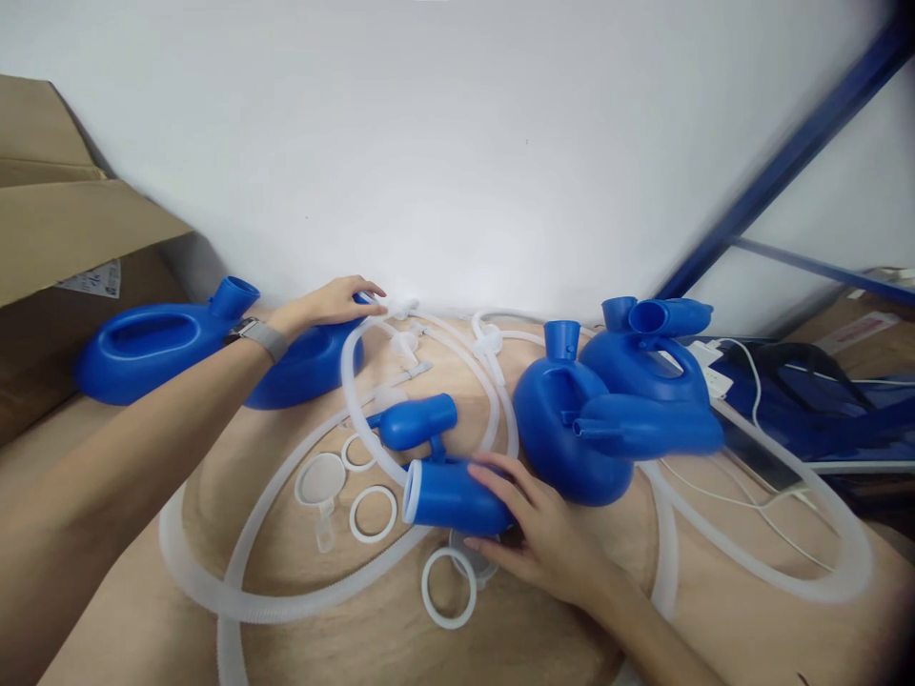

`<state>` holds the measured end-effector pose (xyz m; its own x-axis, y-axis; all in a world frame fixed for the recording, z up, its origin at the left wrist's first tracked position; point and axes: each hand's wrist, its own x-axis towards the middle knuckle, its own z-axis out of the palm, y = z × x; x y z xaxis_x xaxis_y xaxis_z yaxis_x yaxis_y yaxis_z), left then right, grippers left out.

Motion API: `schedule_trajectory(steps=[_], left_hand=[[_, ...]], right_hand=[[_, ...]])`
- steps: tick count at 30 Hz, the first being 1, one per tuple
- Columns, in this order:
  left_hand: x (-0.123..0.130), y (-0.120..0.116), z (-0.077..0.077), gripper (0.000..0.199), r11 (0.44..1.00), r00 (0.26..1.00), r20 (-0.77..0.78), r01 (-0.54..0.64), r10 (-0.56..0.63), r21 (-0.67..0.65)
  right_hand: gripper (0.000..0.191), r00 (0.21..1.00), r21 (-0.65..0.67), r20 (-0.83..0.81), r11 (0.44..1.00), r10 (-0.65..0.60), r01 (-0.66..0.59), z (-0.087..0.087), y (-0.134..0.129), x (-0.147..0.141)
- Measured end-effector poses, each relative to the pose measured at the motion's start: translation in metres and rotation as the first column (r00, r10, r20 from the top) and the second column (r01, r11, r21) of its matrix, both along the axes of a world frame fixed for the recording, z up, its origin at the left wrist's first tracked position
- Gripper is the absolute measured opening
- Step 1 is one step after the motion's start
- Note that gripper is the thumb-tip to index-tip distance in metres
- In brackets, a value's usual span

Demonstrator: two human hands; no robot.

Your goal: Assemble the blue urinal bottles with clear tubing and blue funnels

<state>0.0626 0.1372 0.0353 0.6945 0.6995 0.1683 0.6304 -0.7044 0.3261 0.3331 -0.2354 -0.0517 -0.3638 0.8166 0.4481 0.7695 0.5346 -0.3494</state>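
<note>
My left hand reaches to the back of the table, over the neck of a blue bottle that my forearm partly covers. Its fingers curve over the rim, and what they grip is unclear. With fingers spread, my right hand rests on a blue tube-shaped part with a white ring at its mouth; thumb and fingers lie on either side of it. Just behind lies a smaller blue part. Loose white rings and a clear round cap lie nearby.
Clear hoses loop across the wooden table. Another blue bottle stands at left beside a cardboard box. At right are blue bottles, a blue spout part, a phone, white cables and a blue metal frame.
</note>
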Motion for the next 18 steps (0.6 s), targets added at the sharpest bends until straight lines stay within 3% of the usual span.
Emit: schedule_trajectory(steps=[2,7,18], left_hand=[[-0.001,0.004,-0.002,0.066,0.999,0.999,-0.033,0.043,-0.042,0.030],[-0.002,0.016,-0.008,0.049,0.989,0.991,-0.086,0.113,-0.105,0.095],[-0.002,0.019,-0.012,0.046,0.975,0.982,-0.157,0.131,-0.102,0.181]], right_hand=[[0.058,1.000,-0.005,-0.004,1.000,0.002,-0.002,-0.001,0.000,0.001],[0.058,1.000,-0.015,0.005,1.000,-0.006,0.006,0.000,-0.001,0.001],[0.058,1.000,-0.009,0.001,1.000,-0.006,0.006,0.002,0.000,0.000]])
